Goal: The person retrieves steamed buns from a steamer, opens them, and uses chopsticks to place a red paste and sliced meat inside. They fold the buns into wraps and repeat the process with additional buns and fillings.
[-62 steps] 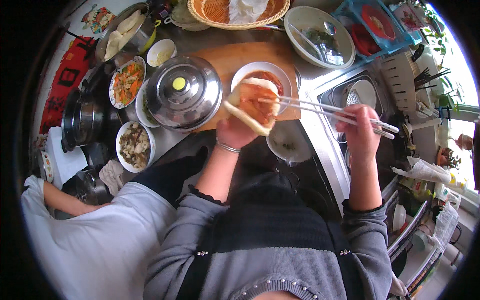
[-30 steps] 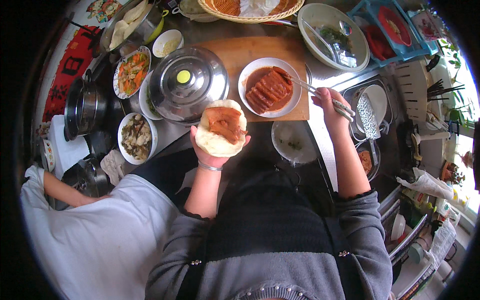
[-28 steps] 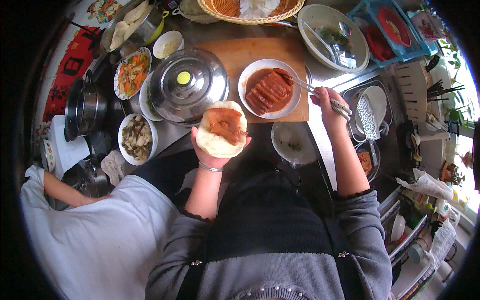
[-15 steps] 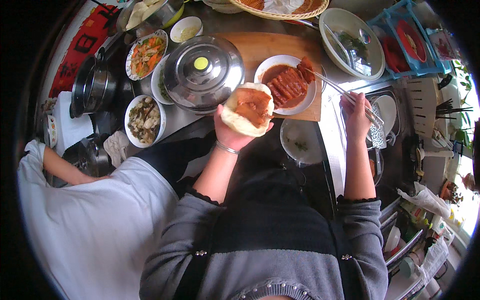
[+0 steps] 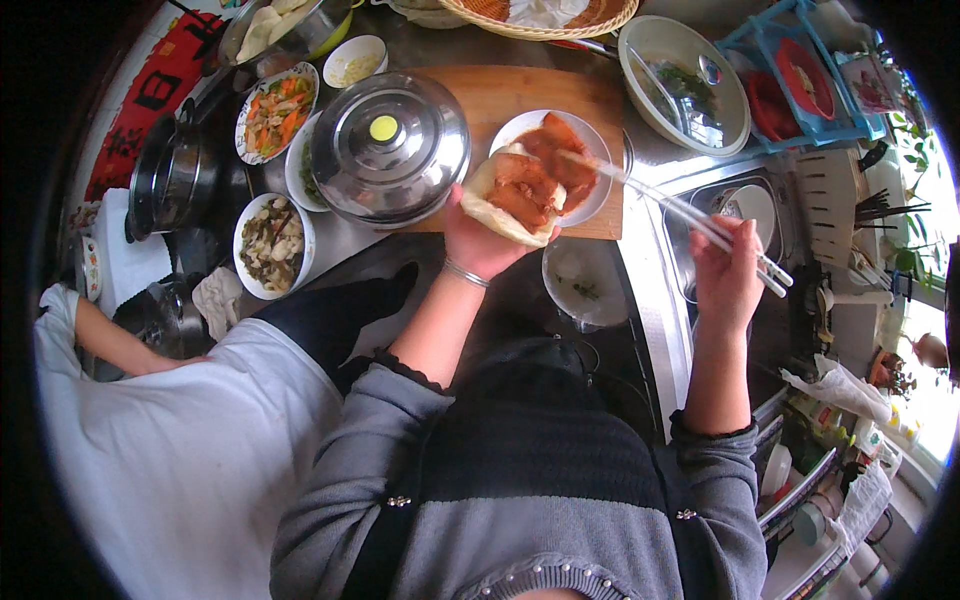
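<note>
My left hand [image 5: 482, 243] holds up a split flat bun [image 5: 490, 212], with sauce-coated slices of reddish meat [image 5: 525, 188] lying on its inner face. The bun overlaps the near left side of a white plate [image 5: 603, 200] of similar red-brown meat slices [image 5: 572, 148] in sauce. Metal chopsticks [image 5: 685, 212] are gripped in my right hand [image 5: 726, 272], right of the plate. Their blurred tips reach over the meat there; whether they pinch a slice I cannot make out.
The plate stands on a wooden board [image 5: 490, 85], beside a lidded metal pot [image 5: 390, 150]. Bowls and dishes of food [image 5: 272, 245] line the left. A pale basin [image 5: 635, 40] and a sink [image 5: 690, 185] are at right. Another person in white [image 5: 200, 430] is close at my left.
The bun has moved right relative to the board and now overlaps the plate. The chopsticks have shifted from the meat at the plate's far right edge toward the bun. The whole view has shifted slightly.
</note>
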Demonstrator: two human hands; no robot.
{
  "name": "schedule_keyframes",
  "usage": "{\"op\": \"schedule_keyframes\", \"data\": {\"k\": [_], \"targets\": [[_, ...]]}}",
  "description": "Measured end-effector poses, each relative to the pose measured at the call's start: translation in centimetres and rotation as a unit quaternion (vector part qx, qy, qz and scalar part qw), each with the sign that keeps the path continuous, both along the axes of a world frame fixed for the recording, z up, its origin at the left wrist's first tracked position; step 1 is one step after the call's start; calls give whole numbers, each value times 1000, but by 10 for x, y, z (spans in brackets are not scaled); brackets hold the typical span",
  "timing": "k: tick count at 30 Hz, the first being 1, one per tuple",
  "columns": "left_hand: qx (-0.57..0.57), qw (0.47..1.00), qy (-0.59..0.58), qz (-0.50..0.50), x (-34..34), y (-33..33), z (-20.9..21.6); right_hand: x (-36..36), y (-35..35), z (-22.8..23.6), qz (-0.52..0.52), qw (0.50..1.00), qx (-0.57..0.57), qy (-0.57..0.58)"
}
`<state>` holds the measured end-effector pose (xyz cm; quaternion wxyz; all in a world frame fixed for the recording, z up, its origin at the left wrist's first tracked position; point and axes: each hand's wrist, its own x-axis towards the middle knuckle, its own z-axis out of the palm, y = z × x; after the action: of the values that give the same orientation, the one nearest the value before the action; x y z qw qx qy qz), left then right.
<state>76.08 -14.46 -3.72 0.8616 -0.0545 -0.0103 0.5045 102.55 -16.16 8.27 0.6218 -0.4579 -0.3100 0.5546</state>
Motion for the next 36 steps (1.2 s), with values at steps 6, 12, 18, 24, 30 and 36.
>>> {"op": "schedule_keyframes", "data": {"k": [6, 12, 18, 24, 30, 36], "targets": [[21, 998, 57, -4, 9, 5, 10, -28, -18, 0, 82, 989, -52, -110], [31, 997, 72, -5, 13, -2, 11, -31, -16, 7, 144, 976, -5, -165], [36, 999, 28, -6, 12, -3, 8, -18, -23, 33, 146, 951, 40, -269], [144, 989, 37, -9, 17, 0, 8, -27, -26, 31, 180, 905, 114, -368], [86, 988, 127, -9, 17, -7, 3, -18, -37, 32, 147, 906, 134, -375], [74, 982, 158, 75, 12, -4, -7, 7, -58, 29, 33, 973, 165, -157]]}}
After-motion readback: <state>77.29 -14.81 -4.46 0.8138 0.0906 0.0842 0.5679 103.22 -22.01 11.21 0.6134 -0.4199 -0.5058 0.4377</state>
